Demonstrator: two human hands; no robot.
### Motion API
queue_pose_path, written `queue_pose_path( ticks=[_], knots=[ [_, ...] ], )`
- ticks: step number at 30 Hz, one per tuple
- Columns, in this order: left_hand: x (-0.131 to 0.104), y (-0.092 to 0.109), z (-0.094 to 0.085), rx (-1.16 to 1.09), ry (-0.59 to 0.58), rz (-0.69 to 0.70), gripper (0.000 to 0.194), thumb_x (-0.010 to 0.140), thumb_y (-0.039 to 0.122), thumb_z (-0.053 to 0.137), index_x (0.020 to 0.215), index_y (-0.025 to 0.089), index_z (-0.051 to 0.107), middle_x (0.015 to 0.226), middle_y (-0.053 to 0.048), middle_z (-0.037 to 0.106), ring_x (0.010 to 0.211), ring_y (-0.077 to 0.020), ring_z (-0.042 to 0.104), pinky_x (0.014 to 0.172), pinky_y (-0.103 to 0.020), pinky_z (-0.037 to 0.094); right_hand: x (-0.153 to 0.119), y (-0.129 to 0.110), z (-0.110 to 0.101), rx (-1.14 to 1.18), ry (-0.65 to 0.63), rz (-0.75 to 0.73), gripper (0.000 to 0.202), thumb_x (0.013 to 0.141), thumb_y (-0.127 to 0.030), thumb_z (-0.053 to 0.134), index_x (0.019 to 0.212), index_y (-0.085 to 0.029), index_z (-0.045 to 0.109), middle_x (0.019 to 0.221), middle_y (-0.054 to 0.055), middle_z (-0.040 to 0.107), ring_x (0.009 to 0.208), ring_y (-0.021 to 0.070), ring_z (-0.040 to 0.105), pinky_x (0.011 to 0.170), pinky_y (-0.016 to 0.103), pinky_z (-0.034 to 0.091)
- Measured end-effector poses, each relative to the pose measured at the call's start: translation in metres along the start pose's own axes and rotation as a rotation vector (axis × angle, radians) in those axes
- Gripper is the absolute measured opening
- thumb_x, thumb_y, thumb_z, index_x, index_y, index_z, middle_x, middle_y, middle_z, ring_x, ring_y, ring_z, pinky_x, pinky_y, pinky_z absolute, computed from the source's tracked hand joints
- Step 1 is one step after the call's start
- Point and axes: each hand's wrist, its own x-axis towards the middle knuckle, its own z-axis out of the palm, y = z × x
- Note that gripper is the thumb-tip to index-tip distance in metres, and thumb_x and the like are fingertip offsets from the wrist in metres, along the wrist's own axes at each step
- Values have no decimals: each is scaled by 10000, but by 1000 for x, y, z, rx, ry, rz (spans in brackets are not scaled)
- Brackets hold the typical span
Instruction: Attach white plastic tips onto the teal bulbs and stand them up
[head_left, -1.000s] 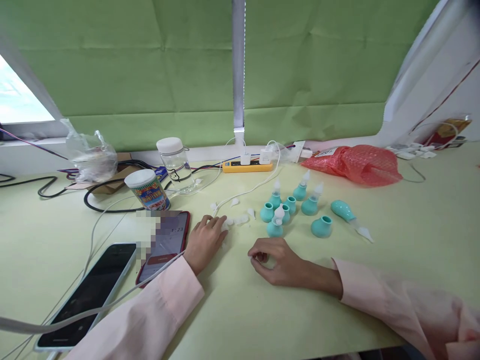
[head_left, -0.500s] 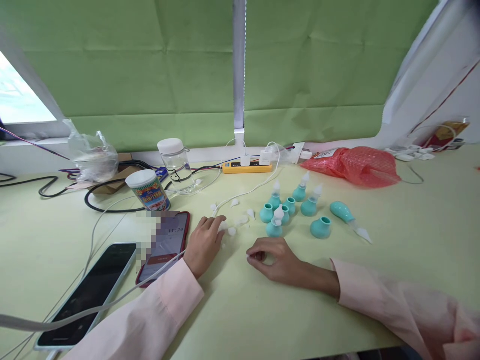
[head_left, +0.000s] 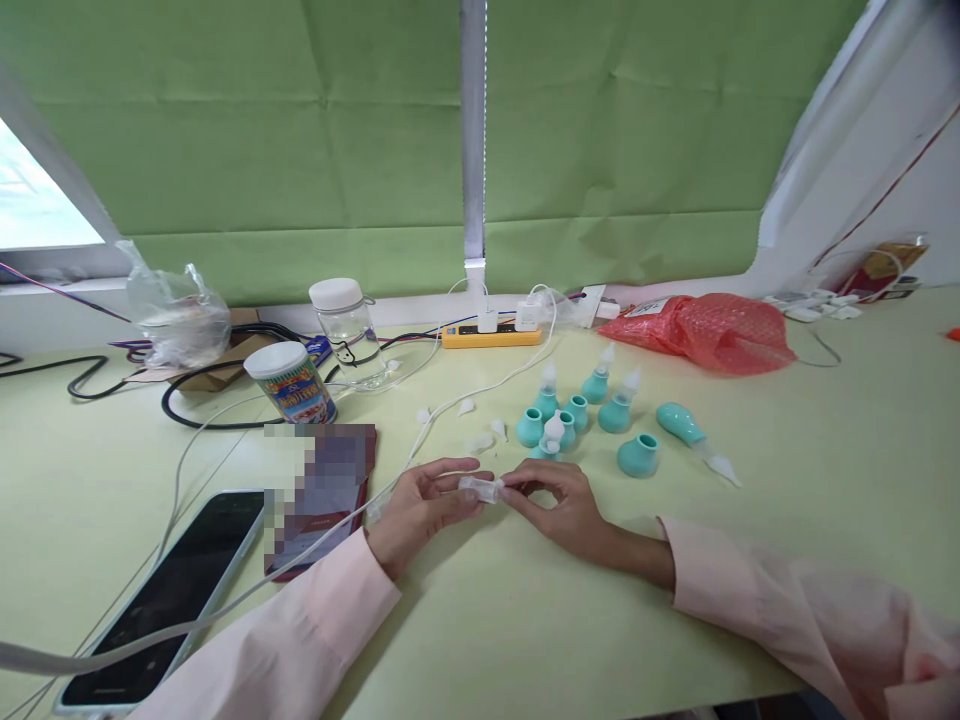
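My left hand holds a small clear plastic tube between thumb and fingers. At the tube's right end, my right hand pinches a tiny whitish piece, mostly hidden by the fingertips. Behind my hands lie several small translucent pointed tips. Beyond my right hand stand several teal bulbs, some open at the top like the one at the right, others with clear pointed nozzles. A teal bulb with a nozzle lies on its side.
Two phones lie at the left, with a white cable running across them. Behind are a snack can, a clear jar, a yellow power strip and a red bubble-wrap bag.
My left hand has picked up the clear tube and moved right and nearer to me, turning to meet my right hand. My right hand has barely moved; the tube now touches its fingertips.
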Motion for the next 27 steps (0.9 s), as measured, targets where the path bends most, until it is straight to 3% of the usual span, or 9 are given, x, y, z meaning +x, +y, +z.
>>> queue_pose_path(
  ticks=[3,6,11,14,17,21,27],
  knots=[
    [0,-3,4,78,2,-40,356,631,264,667,933,105,564,839,-99,667,734,-194,639,691,-303,487,-1,3,0,27,32,93,38,687,-176,589,703,-162,620,636,29,619,570,115,566,491,209,483],
    [0,-5,7,112,-53,-120,302,648,341,640,803,92,567,646,-88,669,544,-180,638,530,-266,484,-2,2,1,51,82,121,23,683,-170,594,698,-166,611,634,24,615,572,115,569,491,207,493],
    [2,-5,3,-77,-86,-164,223,655,288,644,643,119,500,536,-60,641,383,-90,558,402,-167,413,-5,-4,-1,-3,100,-133,108,668,-89,594,729,-178,595,576,-1,580,537,104,546,493,215,468],
    [2,-6,0,-180,-73,-151,251,652,238,650,566,130,441,577,-62,643,439,-80,577,441,-146,425,-6,-6,-3,-63,26,-313,176,662,-54,588,788,-177,589,574,-3,569,520,96,532,477,209,450],
    [1,-6,1,-215,-87,-190,176,653,198,651,678,128,492,660,-82,660,545,-134,629,519,-192,465,-6,-6,-4,-124,12,-387,189,661,-58,598,809,-174,588,593,9,576,536,100,535,463,204,441],
    [-3,-4,6,-208,-90,-199,384,665,167,640,1017,128,492,824,-112,658,715,-215,645,660,-309,483,-4,-3,-3,-133,20,-334,144,676,-76,596,791,-161,603,622,28,579,530,97,534,462,207,448],
    [-5,-5,8,-203,-170,-187,393,633,137,664,998,122,519,857,-109,654,789,-248,629,805,-406,420,-3,1,-1,-109,60,-266,156,681,-87,588,805,-174,624,661,30,589,565,105,554,481,209,468]
  ],
)
